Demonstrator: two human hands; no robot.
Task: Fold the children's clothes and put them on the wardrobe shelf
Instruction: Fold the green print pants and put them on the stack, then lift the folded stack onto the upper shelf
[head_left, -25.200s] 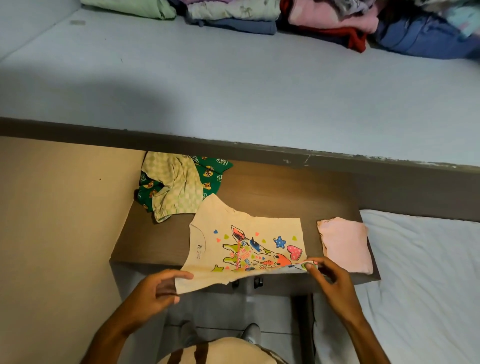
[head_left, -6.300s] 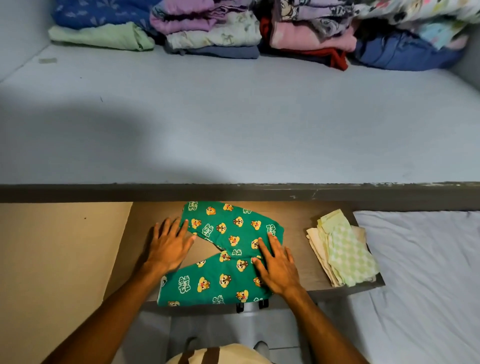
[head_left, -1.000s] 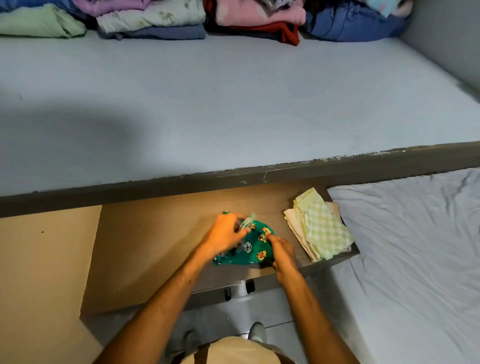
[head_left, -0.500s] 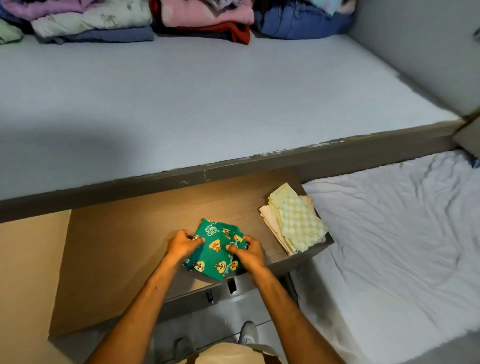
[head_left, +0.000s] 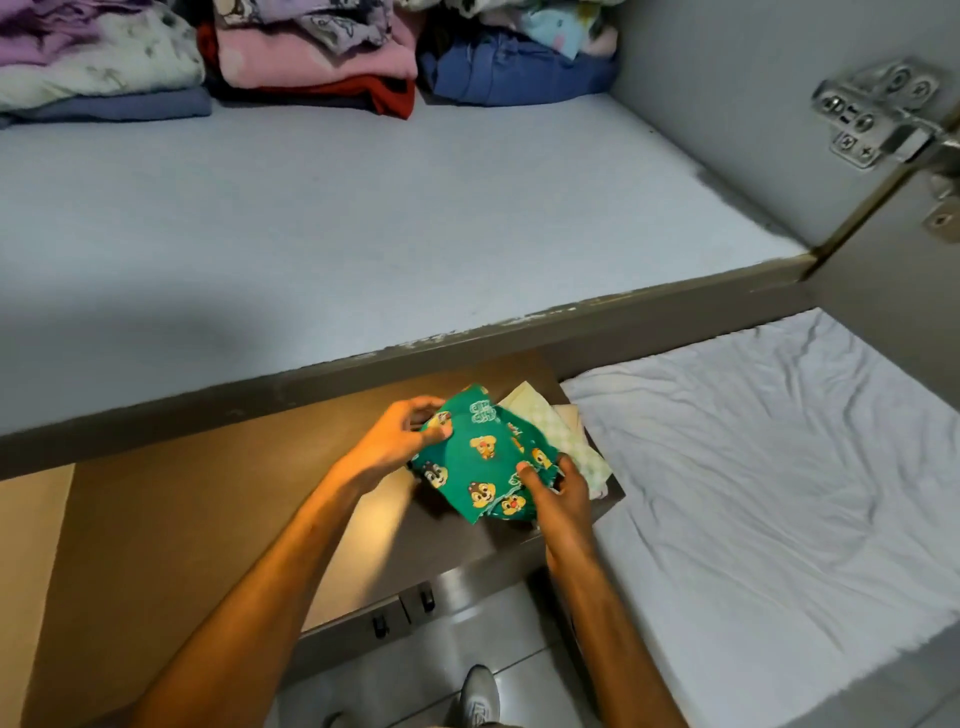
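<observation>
Shoe: grey shoe (head_left: 480, 693) on the tiled floor at the bottom edge, below the brown worktop (head_left: 208, 519).
Left hand: the left hand (head_left: 395, 441) is closed on the far-left edge of the green trousers (head_left: 483, 457), thumb on top and fingers curled beneath.
Right hand: the right hand (head_left: 558, 491) pinches the near-right corner of the same bundle.
Trousers: a moment ago they lay on the worktop under both hands; now they are a small folded packet carried to the right, partly over the folded pile (head_left: 566, 441) at the worktop's corner.
Meaning: folding of this piece looks finished, and the likely next step is to set it on the pile or carry it to the shelf.
Bed: a wrinkled white sheet (head_left: 753, 493) lies to the right.
Shelf: the grey wardrobe shelf (head_left: 337, 218) is bare in front, with stacked clothes (head_left: 311, 57) along its back.
</observation>
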